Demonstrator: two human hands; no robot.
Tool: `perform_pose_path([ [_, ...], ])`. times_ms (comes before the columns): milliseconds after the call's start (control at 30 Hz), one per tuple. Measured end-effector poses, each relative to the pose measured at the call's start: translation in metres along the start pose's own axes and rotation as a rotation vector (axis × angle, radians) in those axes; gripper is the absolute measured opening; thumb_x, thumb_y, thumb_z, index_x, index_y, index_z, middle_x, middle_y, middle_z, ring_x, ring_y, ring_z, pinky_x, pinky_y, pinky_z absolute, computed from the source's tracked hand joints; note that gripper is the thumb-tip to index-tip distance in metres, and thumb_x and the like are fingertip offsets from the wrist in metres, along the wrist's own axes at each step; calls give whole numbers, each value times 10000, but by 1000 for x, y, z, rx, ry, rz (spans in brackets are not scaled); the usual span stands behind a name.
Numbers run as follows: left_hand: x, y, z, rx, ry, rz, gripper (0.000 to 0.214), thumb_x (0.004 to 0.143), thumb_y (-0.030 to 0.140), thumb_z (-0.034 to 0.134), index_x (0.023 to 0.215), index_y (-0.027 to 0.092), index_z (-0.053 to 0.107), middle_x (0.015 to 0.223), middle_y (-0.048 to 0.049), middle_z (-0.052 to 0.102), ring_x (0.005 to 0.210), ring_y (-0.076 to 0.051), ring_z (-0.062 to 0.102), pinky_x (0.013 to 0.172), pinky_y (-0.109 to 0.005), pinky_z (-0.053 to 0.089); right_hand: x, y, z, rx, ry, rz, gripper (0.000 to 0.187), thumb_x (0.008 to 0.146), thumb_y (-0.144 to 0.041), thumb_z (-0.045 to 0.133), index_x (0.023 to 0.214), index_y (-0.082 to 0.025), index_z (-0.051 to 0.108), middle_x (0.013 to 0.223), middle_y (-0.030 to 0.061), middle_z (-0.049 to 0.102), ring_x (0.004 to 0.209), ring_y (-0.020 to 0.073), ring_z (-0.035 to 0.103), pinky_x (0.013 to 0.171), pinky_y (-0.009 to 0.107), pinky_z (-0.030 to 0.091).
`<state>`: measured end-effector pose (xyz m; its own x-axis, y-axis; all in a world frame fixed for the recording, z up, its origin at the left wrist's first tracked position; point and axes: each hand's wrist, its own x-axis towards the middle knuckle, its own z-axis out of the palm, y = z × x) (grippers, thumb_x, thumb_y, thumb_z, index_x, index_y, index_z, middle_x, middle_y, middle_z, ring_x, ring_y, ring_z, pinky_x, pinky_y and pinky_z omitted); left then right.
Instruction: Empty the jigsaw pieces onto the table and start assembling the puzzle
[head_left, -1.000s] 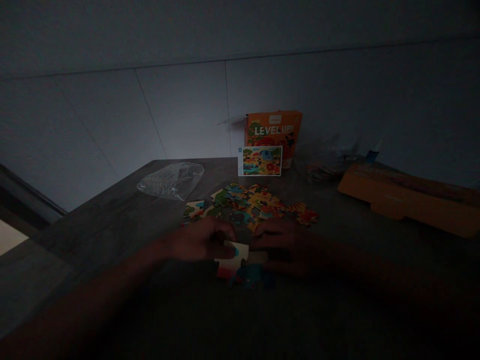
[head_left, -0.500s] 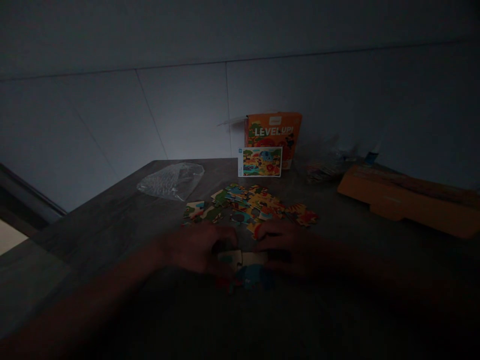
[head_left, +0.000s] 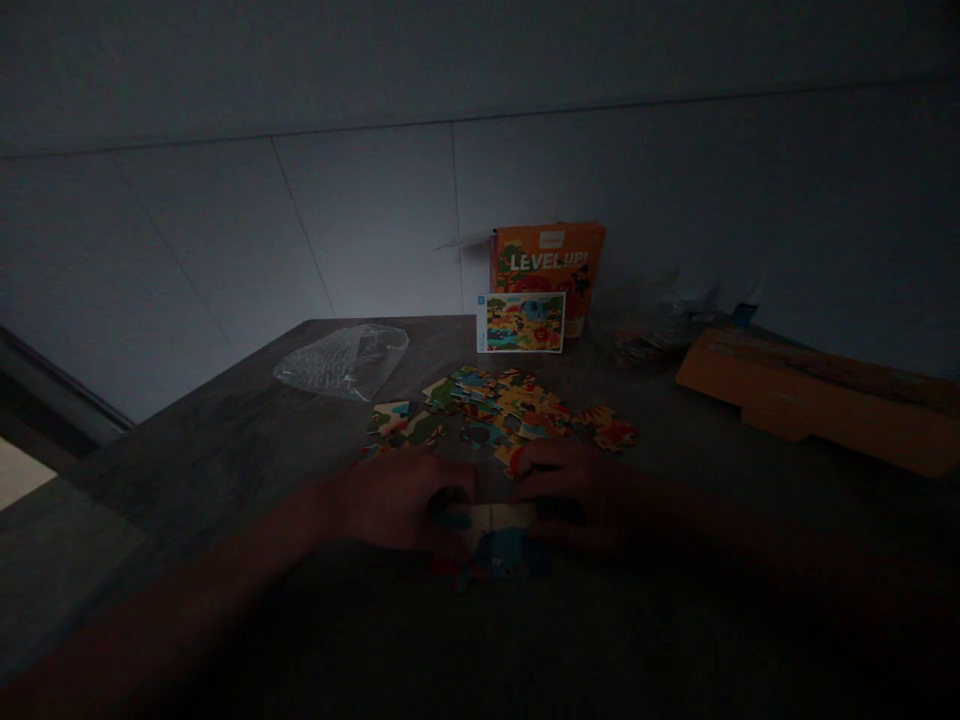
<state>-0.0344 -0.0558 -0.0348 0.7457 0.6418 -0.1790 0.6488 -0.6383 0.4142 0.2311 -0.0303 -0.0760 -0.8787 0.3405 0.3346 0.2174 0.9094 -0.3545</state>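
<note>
Low in the dim head view, a few jigsaw puzzle pieces [head_left: 504, 545] with cream and blue print lie fitted together between my hands. My left hand [head_left: 397, 497] is closed around the left side of them, thumb and fingers curled at the edge. From the right, my right hand [head_left: 581, 492] grips the other side, its fingers bent over the top edge and thumb below. Shadow hides part of the fingertips and the lower edge of the pieces. Just beyond my hands is a pile of loose puzzle pieces [head_left: 510, 402], many overlapping.
A picture card [head_left: 521, 323] leans against an orange box [head_left: 550, 245] marked "LEVEL UP!". A clear plastic bag [head_left: 345, 362] lies at the back left of the grey table [head_left: 225, 450]. At right are another clear bag [head_left: 645, 335] and an orange cardboard piece [head_left: 817, 400].
The cream-topped pieces between my hands have come together, and the step at their seam has levelled out. My hands stay in nearly the same place.
</note>
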Motion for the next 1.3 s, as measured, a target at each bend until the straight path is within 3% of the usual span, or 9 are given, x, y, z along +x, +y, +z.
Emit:
perform_pose_path([
  [100,-1,3,-1,61,20,27,281,749,312,766,977,209,637,827,10,666,691,-151,601,552,-230,353,0,0,0,6,-2,-6,253,881,-320,636,1072,-161,683,1084,118,632,962,217,595,814,366,474],
  [267,-3,9,-3,103,51,115,394,756,243,751,1132,245,634,1045,-22,661,890,-195,640,706,-273,452,0,1,0,-1,-4,-12,263,891,-327,617,1090,-166,675,1107,124,631,976,221,595,840,380,472],
  [667,-5,4,-2,70,13,155,338,799,234,733,1129,248,661,1032,-34,675,934,-201,650,763,-285,479,1,-1,-1,24,-14,2,262,886,-319,621,1083,-157,679,1087,117,626,978,221,596,827,373,472],
  [1300,-2,1,-1,43,-5,191,290,801,201,727,1089,207,685,995,-51,710,893,-197,664,728,-274,472,0,3,1,-9,-11,-28,283,895,-346,599,1088,-153,672,1097,124,624,969,223,597,816,378,470],
])
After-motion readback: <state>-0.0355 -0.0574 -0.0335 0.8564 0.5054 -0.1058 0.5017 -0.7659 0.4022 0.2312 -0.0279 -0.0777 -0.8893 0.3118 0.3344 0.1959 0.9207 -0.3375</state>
